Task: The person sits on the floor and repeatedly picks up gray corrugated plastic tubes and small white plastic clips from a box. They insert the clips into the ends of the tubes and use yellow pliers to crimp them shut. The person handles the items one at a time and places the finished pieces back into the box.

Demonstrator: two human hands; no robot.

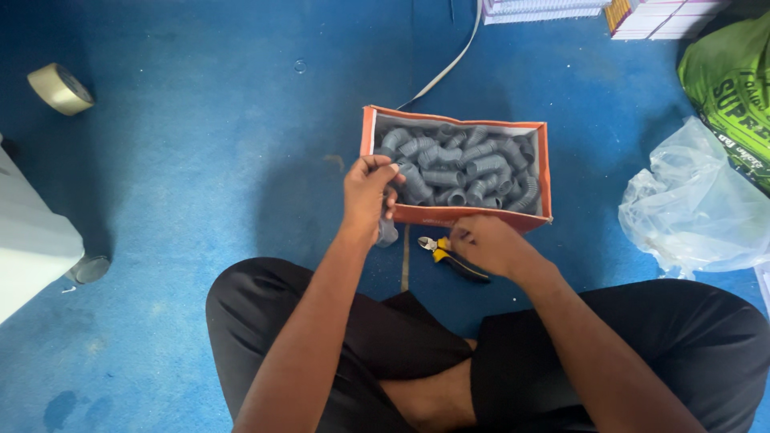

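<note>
The left hand [367, 195] pinches a grey pipe elbow [387, 232] at the near left corner of the orange box [451, 214], beside its source; the right hand [485, 243] closes on yellow-handled pliers [451, 256] on the blue floor [200, 160], just below the box.

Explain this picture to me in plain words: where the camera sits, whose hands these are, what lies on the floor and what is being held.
There is one picture, taken by a camera worn on a person's head, looking down at their own crossed legs and two bare hands. No machine is involved.

The person sits on a blue floor. In front of them stands an orange cardboard box filled with grey plastic pipe elbows. The left hand is at the box's near left corner, its fingers closed around one grey piece. The right hand is lower, by the box's front wall, beside yellow-and-black cutting pliers lying on the floor; whether it grips anything is hidden.

Around them: a roll of tape far left, a clear plastic bag and a green bag on the right.
</note>
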